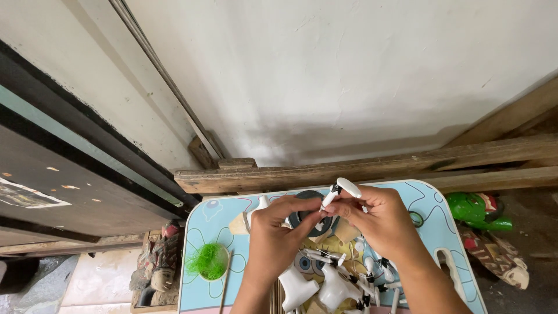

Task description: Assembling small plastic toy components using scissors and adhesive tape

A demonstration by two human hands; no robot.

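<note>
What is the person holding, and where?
A small white piece with black marks, pinched near its lower end by both the right hand and left hand.

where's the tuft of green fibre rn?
Head view, lower left: the tuft of green fibre sits on the light-blue patterned table, left of the left hand, beside a thin wooden stick.

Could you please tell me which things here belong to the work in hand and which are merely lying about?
In hand: small white piece, held by left hand and right hand; white pieces on the table.
Lying about: green tuft, carved mask, green object.
</note>
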